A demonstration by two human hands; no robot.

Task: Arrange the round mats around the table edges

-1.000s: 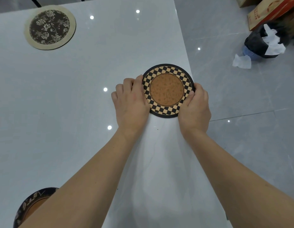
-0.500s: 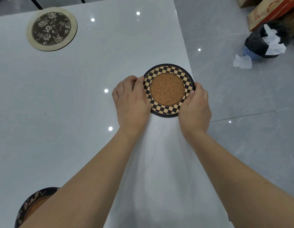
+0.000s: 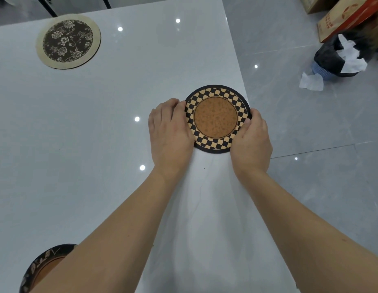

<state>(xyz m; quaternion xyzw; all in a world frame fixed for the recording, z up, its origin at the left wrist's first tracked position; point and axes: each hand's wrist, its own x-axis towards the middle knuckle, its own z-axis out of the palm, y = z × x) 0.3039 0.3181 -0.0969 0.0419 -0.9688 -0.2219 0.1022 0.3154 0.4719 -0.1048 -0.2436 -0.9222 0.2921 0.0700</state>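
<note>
A round mat with a black-and-tan checkered ring and a brown centre (image 3: 216, 117) lies flat at the right edge of the glossy grey table (image 3: 99, 144). My left hand (image 3: 170, 134) presses on its left rim, and my right hand (image 3: 250, 140) holds its right rim at the table's edge. A beige-rimmed mat with a dark floral centre (image 3: 68, 40) sits near the far left edge. A third dark mat with a brown centre (image 3: 39, 269) shows at the near left, partly hidden by my left forearm.
Right of the table is grey tiled floor (image 3: 310, 176). On it stand a dark bin stuffed with white tissue (image 3: 340, 60), a loose tissue (image 3: 310, 82) and cardboard boxes (image 3: 342, 17). Black chair legs (image 3: 50, 9) show beyond the table's far edge.
Both hands and the checkered mat have stayed almost still. The view has shifted slightly, so the floral mat sits a little lower in the frame.
</note>
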